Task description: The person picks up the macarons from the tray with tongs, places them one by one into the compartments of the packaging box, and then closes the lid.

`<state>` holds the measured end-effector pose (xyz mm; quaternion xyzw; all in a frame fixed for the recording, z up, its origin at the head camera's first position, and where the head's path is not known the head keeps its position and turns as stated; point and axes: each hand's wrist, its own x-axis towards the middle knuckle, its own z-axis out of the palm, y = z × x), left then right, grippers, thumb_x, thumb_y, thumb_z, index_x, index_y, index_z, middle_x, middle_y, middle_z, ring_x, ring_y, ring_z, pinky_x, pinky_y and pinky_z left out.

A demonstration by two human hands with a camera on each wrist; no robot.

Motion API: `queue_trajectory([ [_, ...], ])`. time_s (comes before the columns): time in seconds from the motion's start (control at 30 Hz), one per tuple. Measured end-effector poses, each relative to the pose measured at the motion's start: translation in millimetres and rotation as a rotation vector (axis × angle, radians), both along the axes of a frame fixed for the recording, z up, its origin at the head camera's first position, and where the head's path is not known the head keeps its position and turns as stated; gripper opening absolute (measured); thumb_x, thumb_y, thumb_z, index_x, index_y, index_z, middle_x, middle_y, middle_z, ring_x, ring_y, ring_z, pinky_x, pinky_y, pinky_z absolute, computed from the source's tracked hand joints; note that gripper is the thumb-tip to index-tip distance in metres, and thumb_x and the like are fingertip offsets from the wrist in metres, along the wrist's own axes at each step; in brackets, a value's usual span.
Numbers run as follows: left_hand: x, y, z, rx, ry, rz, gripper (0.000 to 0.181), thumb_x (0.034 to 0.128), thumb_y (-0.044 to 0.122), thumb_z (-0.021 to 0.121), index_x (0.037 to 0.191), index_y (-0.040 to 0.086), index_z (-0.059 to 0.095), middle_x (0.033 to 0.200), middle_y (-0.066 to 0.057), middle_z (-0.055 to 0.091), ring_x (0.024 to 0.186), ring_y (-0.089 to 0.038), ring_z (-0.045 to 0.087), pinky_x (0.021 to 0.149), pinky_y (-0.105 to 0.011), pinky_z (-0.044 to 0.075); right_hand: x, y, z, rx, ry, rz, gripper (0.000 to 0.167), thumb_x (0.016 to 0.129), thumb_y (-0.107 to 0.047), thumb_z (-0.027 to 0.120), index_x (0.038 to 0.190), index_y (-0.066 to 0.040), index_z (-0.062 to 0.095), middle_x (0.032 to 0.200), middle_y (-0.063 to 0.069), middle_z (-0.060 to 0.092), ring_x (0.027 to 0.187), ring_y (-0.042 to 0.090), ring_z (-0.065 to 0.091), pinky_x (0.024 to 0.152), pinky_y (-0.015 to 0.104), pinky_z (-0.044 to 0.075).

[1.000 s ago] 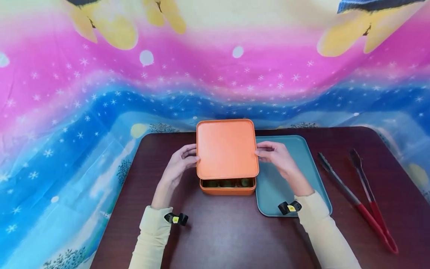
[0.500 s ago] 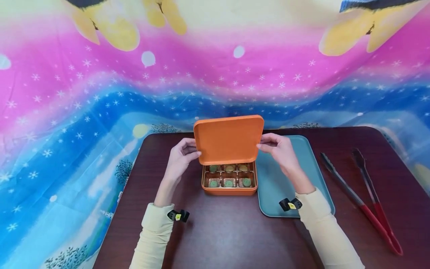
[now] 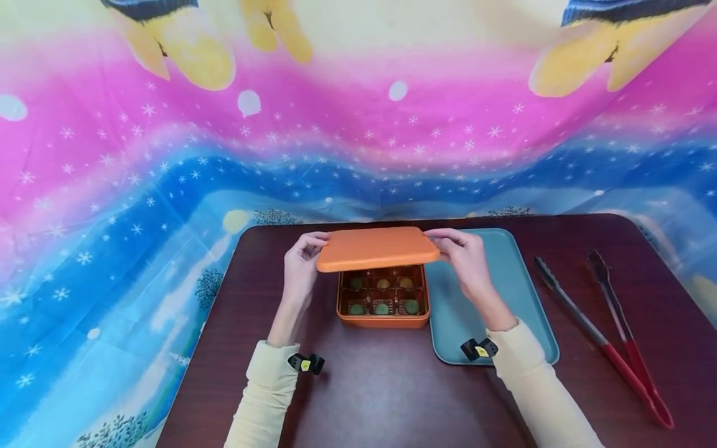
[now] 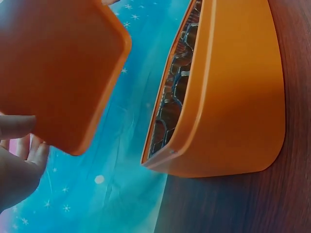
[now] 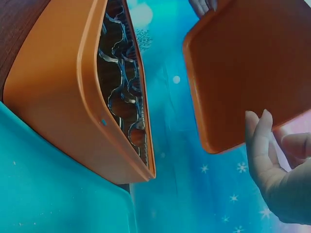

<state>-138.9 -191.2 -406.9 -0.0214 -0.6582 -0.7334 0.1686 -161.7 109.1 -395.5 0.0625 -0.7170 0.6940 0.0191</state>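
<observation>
An orange box lid (image 3: 376, 247) is held up by both hands, tilted and clear of the orange box (image 3: 384, 322) below it. The left hand (image 3: 300, 267) pinches the lid's left side; the right hand (image 3: 467, 258) pinches its right side. Both wrist views show a gap between lid and box. Inside the box a clear divider (image 5: 116, 60) forms compartments. Round green pieces (image 3: 382, 309) lie in the front row, with yellowish pieces (image 3: 383, 284) and a green one behind. The lid hides the back of the box.
A teal tray (image 3: 498, 336) lies right of the box, beneath the right forearm. Farther right are tongs (image 3: 607, 348) with red handles, arms spread. A patterned cloth (image 3: 358, 124) hangs behind the dark brown table (image 3: 364, 392).
The lid, which hid most of the box a second ago, has been lifted and turned over in the hands, its tilt changing. The compartments and round pieces have come into sight.
</observation>
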Motion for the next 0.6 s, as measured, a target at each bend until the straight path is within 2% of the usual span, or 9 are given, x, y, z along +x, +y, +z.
queue_trajectory([
  [0.13,0.6,1.7,0.2,0.024,0.054,0.025,0.005,0.0931,-0.018,0.062,0.094,-0.016,0.067,0.131,-0.021,0.061,0.125,-0.032,0.062,0.107,-0.033,0.047,2.8,-2.9,0.9,-0.028,-0.021,0.015,0.031,0.105,-0.014,0.06,0.123,0.01,0.069,0.102,-0.003,0.075,0.085,0.01,0.073,0.076,0.027,0.059],
  [0.23,1.4,2.5,0.9,0.006,0.026,0.044,0.007,0.094,-0.016,0.063,0.097,-0.015,0.069,0.138,-0.018,0.062,0.128,-0.028,0.06,0.105,-0.03,0.047,3.6,-4.9,0.0,0.02,-0.03,-0.002,0.033,0.102,-0.018,0.069,0.122,0.008,0.07,0.103,0.001,0.074,0.083,0.01,0.071,0.075,0.028,0.06],
  [0.37,5.8,3.9,2.7,0.062,-0.03,0.044,0.019,0.0957,-0.011,0.065,0.113,-0.015,0.071,0.138,-0.016,0.064,0.126,-0.023,0.063,0.1,-0.029,0.051,5.1,-5.8,-0.2,0.052,-0.058,-0.022,0.03,0.099,-0.014,0.072,0.122,0.005,0.071,0.1,0.006,0.073,0.081,0.012,0.07,0.075,0.031,0.06],
  [0.47,9.1,4.9,5.6,0.13,-0.06,0.027,0.029,0.0969,-0.012,0.063,0.125,-0.015,0.067,0.136,-0.02,0.065,0.121,-0.021,0.067,0.099,-0.031,0.052,5.6,-5.7,-0.2,0.056,-0.077,-0.029,0.031,0.098,-0.011,0.071,0.125,0.005,0.069,0.097,0.008,0.074,0.079,0.011,0.07,0.074,0.03,0.06],
  [0.6,10.6,4.9,8.7,0.131,-0.138,-0.012,0.037,0.0991,-0.01,0.059,0.136,-0.008,0.063,0.135,-0.023,0.064,0.119,-0.02,0.068,0.097,-0.03,0.053,5.4,-5.1,-2.1,0.074,-0.062,-0.045,0.033,0.098,-0.008,0.07,0.128,0.007,0.068,0.103,0.018,0.075,0.077,0.006,0.07,0.071,0.027,0.059],
])
